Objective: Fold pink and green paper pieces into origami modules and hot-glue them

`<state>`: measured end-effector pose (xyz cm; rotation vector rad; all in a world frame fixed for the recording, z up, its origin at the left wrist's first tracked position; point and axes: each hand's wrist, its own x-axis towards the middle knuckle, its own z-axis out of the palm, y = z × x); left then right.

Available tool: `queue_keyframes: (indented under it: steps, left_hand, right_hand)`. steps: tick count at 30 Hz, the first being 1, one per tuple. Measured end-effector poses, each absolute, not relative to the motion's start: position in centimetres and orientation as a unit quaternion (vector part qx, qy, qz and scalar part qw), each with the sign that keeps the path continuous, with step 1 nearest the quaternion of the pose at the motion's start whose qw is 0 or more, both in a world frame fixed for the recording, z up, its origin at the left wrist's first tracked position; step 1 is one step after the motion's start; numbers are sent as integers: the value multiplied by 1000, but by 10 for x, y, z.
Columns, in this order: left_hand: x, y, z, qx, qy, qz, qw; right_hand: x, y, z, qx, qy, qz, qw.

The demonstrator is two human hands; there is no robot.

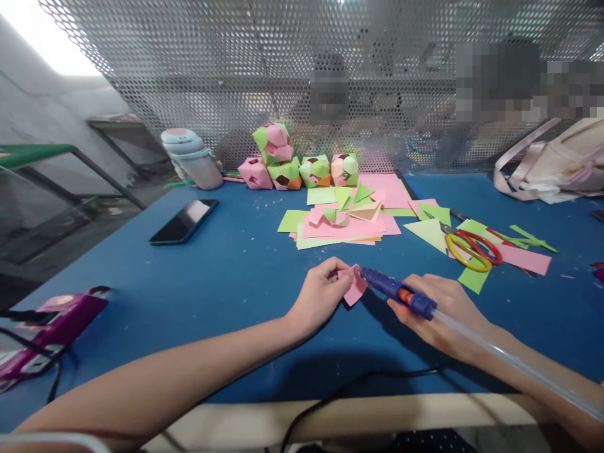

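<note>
My left hand (321,294) pinches a small folded pink paper piece (355,286) just above the blue table (226,270). My right hand (443,314) grips a blue glue gun (396,290) with a clear glue stick (509,358) running back along my forearm. The gun's nozzle touches the upper edge of the pink piece. Both hands are closed around what they hold.
Loose pink and green paper sheets (340,223) lie behind my hands. Red and yellow scissors (469,246) rest at the right. Folded paper cubes (302,167) stand by the mesh wall. A phone (184,221), a bottle (191,157), a purple tool (56,321), a bag (557,163).
</note>
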<state>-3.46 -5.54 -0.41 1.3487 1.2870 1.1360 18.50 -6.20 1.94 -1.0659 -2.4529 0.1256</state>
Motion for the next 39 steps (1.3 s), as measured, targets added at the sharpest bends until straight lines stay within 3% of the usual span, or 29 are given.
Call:
queue_keyframes:
  steps: [11, 19, 27, 35, 37, 39]
  left_hand:
    - [-36, -55, -6, 551, 521, 463, 458]
    - [-38, -54, -8, 507, 533, 492, 466]
    - [-38, -60, -8, 505, 534, 473, 485]
    - [-34, -68, -4, 491, 524, 474, 509]
    - [-33, -69, -4, 491, 520, 474, 513]
    - [-32, -70, -5, 491, 515, 472, 520]
  right_hand:
    - [185, -63, 21, -387, -889, 37, 244]
    - [191, -36, 14, -495, -798, 144, 314]
    - [191, -7, -7, -500, -832, 37, 235]
    - [216, -32, 27, -527, -830, -92, 157]
    - [223, -43, 34, -534, -835, -50, 123]
    - [221, -53, 37, -494, -861, 75, 96]
